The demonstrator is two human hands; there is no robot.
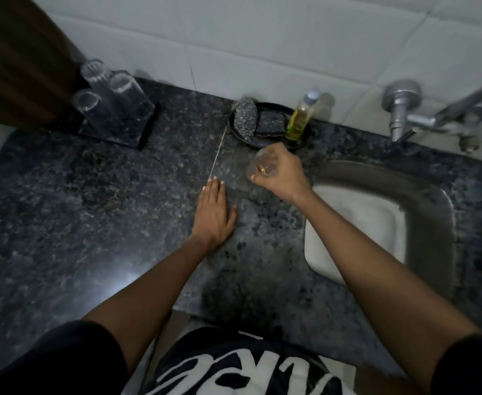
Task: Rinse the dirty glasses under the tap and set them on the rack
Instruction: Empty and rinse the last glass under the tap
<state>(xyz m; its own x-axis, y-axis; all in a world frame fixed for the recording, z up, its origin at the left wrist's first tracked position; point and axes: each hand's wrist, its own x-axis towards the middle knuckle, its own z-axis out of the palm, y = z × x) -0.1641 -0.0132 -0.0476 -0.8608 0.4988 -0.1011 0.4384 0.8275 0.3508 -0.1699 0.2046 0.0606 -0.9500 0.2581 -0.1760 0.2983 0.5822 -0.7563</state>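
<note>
Dark granite counter point(91, 223): your right hand point(279, 173) grips a glass point(259, 161) just left of the sink point(422, 201), rack point(117, 121) far left, left hand point(214, 215) flat, nearer it.

tap point(422, 115): spout cut by right edge | glass point(259, 163): mostly hidden, blurred

A dark speckled stone counter point(91, 223) carries a glass rack point(137, 132) and a dish point(262, 141).
</note>
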